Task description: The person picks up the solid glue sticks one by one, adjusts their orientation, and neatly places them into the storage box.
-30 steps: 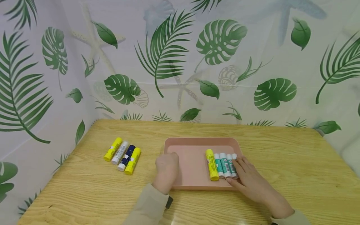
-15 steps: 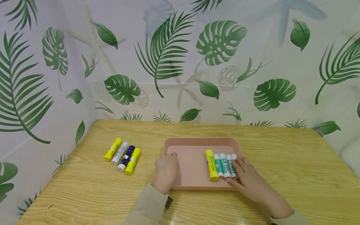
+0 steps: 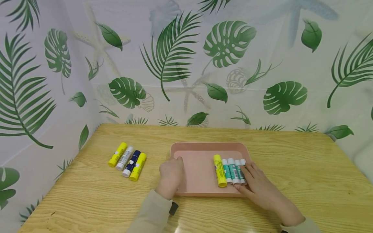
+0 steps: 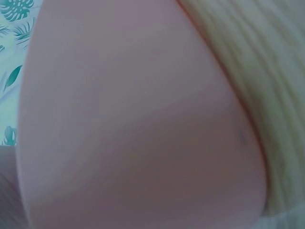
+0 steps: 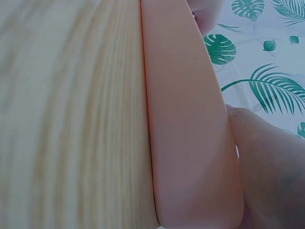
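A pink tray (image 3: 198,168) lies on the table, with its outer wall filling much of both wrist views. My left hand (image 3: 170,174) is curled over the tray's left rim and grips it; its fingertips are hidden. At the right end, my right hand (image 3: 260,187) rests over the rim with fingers fairly straight, the thumb near the front. Inside the tray a yellow glue stick (image 3: 220,171) lies beside several teal-and-white glue sticks (image 3: 233,171), side by side. My right fingers partly cover the rightmost one.
Left of the tray, several glue sticks lie in a slanted row on the wooden table (image 3: 87,200): yellow (image 3: 117,154), white (image 3: 125,158), dark blue (image 3: 131,163) and another yellow one (image 3: 138,167). A leaf-patterned cloth (image 3: 186,64) hangs behind the table.
My left hand has shifted slightly to the left at the tray's left end. The right hand, the tray and the glue sticks stay where they were.
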Demonstrator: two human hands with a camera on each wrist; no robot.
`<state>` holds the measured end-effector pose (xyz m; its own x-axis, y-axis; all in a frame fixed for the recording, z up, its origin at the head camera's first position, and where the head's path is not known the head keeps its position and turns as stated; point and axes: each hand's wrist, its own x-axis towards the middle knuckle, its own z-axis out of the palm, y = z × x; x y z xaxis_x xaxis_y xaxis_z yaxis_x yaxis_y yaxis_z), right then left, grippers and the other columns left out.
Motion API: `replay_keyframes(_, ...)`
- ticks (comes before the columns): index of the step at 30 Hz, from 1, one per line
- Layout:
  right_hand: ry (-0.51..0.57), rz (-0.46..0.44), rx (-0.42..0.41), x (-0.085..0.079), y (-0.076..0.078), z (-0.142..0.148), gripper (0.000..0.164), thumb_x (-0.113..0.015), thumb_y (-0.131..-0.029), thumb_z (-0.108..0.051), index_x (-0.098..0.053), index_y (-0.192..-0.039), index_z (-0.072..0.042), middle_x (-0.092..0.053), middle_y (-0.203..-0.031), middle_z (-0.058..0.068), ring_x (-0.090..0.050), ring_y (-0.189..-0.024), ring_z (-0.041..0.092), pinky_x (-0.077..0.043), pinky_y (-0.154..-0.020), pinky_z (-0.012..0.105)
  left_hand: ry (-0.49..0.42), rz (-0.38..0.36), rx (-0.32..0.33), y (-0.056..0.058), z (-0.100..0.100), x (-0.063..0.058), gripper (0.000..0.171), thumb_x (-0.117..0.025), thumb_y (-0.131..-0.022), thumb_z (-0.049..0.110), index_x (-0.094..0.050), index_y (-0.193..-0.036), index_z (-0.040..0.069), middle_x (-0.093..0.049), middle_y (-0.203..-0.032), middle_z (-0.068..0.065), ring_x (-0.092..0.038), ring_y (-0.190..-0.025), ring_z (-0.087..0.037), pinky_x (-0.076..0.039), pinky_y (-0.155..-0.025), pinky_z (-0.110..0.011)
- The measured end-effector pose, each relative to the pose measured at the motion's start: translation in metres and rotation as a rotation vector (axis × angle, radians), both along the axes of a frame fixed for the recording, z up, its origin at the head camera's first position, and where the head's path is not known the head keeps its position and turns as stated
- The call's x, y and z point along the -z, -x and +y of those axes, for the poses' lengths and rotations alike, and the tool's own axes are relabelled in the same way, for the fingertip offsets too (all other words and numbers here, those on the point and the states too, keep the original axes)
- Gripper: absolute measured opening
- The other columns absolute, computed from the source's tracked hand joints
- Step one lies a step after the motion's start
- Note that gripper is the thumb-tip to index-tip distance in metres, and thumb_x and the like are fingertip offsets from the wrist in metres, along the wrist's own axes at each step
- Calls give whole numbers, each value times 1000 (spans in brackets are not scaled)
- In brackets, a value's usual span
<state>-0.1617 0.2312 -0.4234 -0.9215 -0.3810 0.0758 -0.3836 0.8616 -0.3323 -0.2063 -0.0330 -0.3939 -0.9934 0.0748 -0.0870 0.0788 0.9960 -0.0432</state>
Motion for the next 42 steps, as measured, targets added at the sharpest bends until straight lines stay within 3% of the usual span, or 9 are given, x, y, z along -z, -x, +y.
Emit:
replay_keyframes(5, -1, 0, -1, 0, 0, 1, 73, -43, -88, -49, -30, -133, 8, -21, -139, 27, -12, -128, 42, -17, -97, 56, -82, 20, 2, 0, -5, -4, 20, -61, -83, 18, -53, -98, 8, -49, -67, -6, -53, -57, -19, -45, -50, -34)
replay_keyframes(10, -2, 1, -4, 1, 1, 1, 73, -43, -88, -48, -30, -133, 8, -21, -139, 27, -11, -128, 42, -17, -97, 56, -178, 158, 27, 1, -14, -9, 34, -68, -76, 30, -55, -97, 6, -49, -73, -8, -50, -63, -20, -45, -50, -33)
replay_keyframes(15, -5, 7, -5, 1, 1, 1, 72, -43, -89, -48, -31, -132, 9, -21, -138, 28, -12, -128, 42, -18, -97, 56, -190, 253, 75, 5, -25, -11, 51, -68, -75, 39, -53, -113, 7, -51, -99, -14, -49, -87, -25, -46, -65, -38)
replay_keyframes(17, -5, 9, -5, 1, 1, 1, 72, -43, -89, -48, -31, -132, 9, -21, -138, 28, -12, -127, 42, -18, -97, 56, -181, 257, 73, 7, -29, -11, 59, -66, -76, 42, -49, -121, 9, -46, -118, -18, -44, -107, -29, -43, -78, -46)
replay_keyframes(20, 0, 9, -7, 1, 1, 1, 72, -44, -88, -47, -31, -132, 9, -21, -138, 28, -13, -127, 43, -18, -97, 56, -171, 246, 62, 10, -34, -10, 70, -63, -76, 47, -39, -134, 14, -25, -140, -18, -21, -128, -33, -29, -90, -57)
replay_keyframes(22, 5, 7, -9, 1, 0, 1, 71, -45, -89, -46, -31, -132, 9, -21, -138, 28, -13, -127, 43, -18, -97, 57, -151, 242, 61, 12, -37, -9, 76, -60, -77, 51, -31, -139, 16, -12, -145, -16, -8, -131, -33, -23, -93, -61)
replay_keyframes(25, 11, 2, -8, 1, 0, 1, 71, -46, -89, -45, -31, -132, 9, -21, -138, 28, -12, -127, 44, -18, -97, 57, -143, 242, 61, 13, -41, -10, 79, -55, -79, 54, -24, -141, 18, -4, -146, -15, 1, -132, -33, -19, -93, -62)
replay_keyframes(36, 6, 4, -5, 0, -1, 0, 71, -45, -88, -46, -31, -132, 8, -21, -138, 28, -12, -127, 43, -18, -97, 57, -222, 278, -45, 21, -64, -9, 82, -53, -79, 56, -22, -141, 12, -5, -145, -18, 4, -131, -35, -16, -92, -64)
replay_keyframes(42, 1, 11, -7, 0, 0, 0, 72, -44, -88, -48, -31, -132, 8, -21, -138, 28, -13, -127, 43, -18, -96, 57, -279, 261, -119, 24, -80, -7, 81, -56, -79, 52, -27, -139, 5, -12, -143, -22, -6, -130, -37, -18, -92, -64)
